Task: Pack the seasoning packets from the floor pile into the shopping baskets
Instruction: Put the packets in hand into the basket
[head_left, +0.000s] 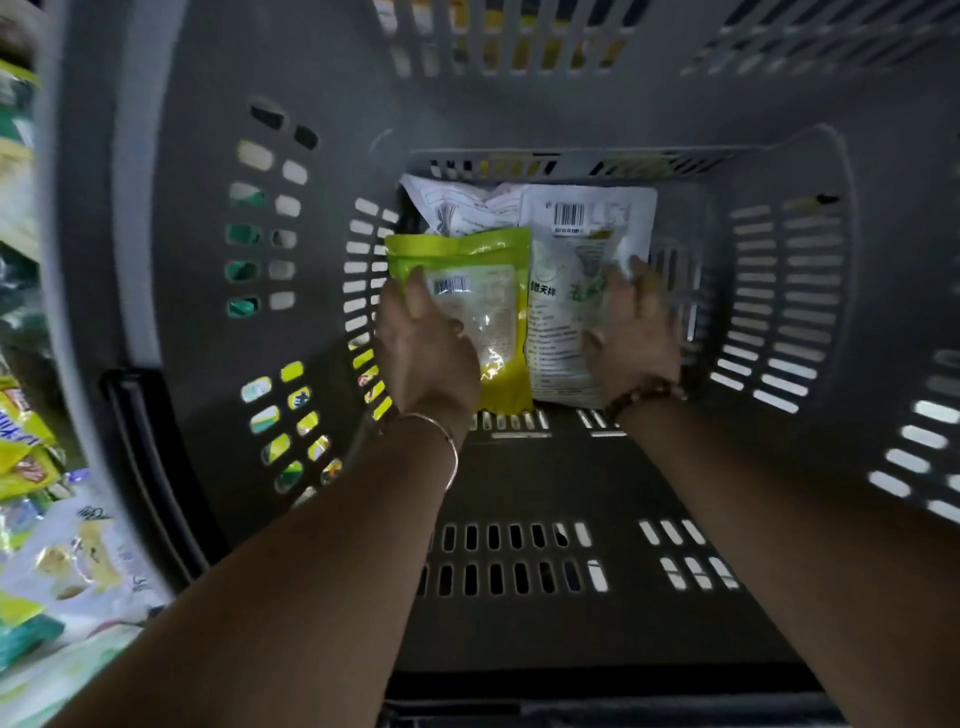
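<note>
Covering yellow-green packet (470, 296) corner, left hand (426, 356); right hand (631, 340) blurred over white packet (563, 312)

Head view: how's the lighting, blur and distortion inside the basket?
Head view: basket interior dim, light entering through wall slots; right hand motion-blurred on the white packet, left hand on the yellow-green packet sharper; wide-angle lens bows the walls; floor pile at left brighter, smeared.

Dim, blurred, bowed at edges
</note>
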